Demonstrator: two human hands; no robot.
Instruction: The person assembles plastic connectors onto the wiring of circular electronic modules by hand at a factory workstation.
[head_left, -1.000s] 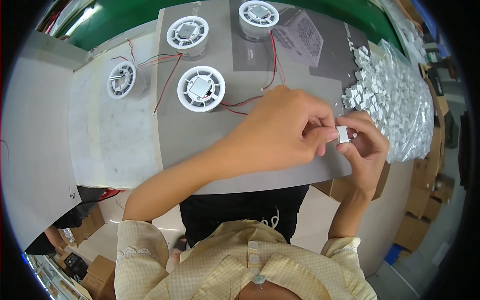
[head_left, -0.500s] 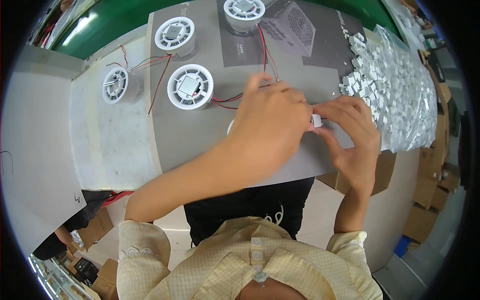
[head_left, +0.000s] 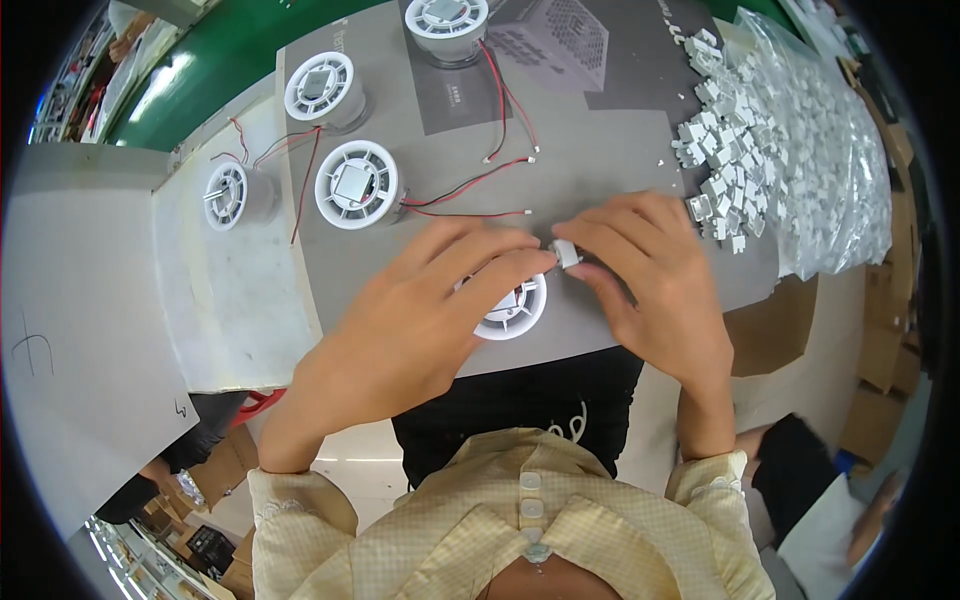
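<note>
A small white plastic clip (head_left: 567, 253) sits between my two hands, over the grey board. My right hand (head_left: 655, 285) pinches it between thumb and fingers. My left hand (head_left: 425, 315) is closed, its fingertips against the clip's left side; what they hold is hidden. Beneath the left fingers sits a round white lamp housing (head_left: 535, 300) with a ribbed rim, partly covered by that hand. Just beyond the left hand stands another lamp housing (head_left: 358, 185) with a square plate in its centre. Its red and black wires (head_left: 465, 190) end in small white connectors.
More lamp housings stand at the far side, including one (head_left: 320, 88) and another (head_left: 447, 22) with trailing wires. One lamp housing (head_left: 228, 195) rests on the white surface at left. A clear plastic bag (head_left: 835, 170) spills a heap of white clips (head_left: 735, 150) at right.
Both hands have come left and nearer to me with the clip, and the left hand has drawn back, uncovering wire ends and part of the near lamp. A person now shows at lower right.
</note>
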